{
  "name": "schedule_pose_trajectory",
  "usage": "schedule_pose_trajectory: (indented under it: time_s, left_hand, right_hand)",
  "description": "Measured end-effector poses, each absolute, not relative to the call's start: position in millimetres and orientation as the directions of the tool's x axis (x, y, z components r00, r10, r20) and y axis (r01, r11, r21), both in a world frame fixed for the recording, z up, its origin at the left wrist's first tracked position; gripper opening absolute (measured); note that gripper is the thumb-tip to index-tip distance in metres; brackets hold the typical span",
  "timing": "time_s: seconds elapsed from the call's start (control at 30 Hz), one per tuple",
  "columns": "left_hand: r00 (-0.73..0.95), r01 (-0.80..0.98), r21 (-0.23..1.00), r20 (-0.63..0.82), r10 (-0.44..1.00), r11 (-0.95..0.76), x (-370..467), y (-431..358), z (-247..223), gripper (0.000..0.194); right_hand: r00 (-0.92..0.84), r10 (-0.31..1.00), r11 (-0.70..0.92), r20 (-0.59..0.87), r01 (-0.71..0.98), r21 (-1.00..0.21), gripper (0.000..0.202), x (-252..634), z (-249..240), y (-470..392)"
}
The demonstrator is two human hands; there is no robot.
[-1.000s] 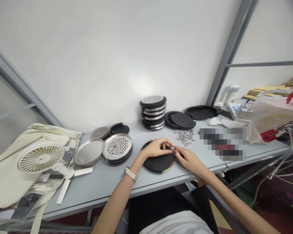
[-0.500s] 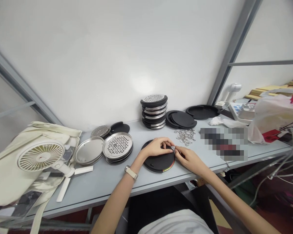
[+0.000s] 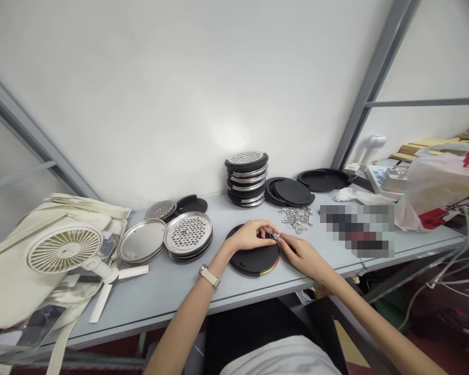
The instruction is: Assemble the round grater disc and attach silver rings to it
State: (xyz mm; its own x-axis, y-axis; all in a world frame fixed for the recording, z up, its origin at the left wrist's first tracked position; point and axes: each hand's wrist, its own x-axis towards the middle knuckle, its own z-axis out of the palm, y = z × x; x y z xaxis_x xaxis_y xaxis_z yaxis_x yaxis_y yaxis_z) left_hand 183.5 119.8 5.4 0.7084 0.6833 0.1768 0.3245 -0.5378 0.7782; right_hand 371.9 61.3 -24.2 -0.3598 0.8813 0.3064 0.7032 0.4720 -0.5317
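Observation:
A round black disc [image 3: 254, 262] lies on the table in front of me, with a red and yellow strip on its near right rim. Over its far side rests my left hand [image 3: 252, 235], fingers bent and closed in a pinch. My right hand [image 3: 300, 254] meets it at the disc's right edge, thumb and finger pressed together. Between the fingertips a small metal piece [image 3: 275, 236] shows, too little to name its kind. Just beyond the hands is a loose pile of small wire clips [image 3: 297, 219].
Perforated metal grater plates [image 3: 188, 233] and plain metal plates [image 3: 143, 240] are stacked on the left, near a white fan [image 3: 66, 249] on a cream bag. Behind stands a tall stack of discs [image 3: 247, 179]. Black trays [image 3: 324, 179] and a plastic bag [image 3: 433, 182] sit right.
My right fingertips have shifted slightly left, nearer my left hand. The disc stays in place.

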Motion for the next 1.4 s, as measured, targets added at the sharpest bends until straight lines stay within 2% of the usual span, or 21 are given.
schedule_pose_trajectory:
  time_s: [0.67,1.4]
  left_hand:
    - [0.711,0.333,0.779,0.164,0.684,-0.532,183.4,117.6,8.7,0.030]
    - [0.715,0.331,0.780,0.160,0.681,-0.531,184.2,118.5,7.9,0.030]
  right_hand:
    - [-0.341,0.889,0.458,0.307,0.702,-0.546,0.027,370.5,-19.3,58.9]
    - [-0.355,0.885,0.464,0.300,0.710,-0.530,0.029,371.9,-23.3,60.1]
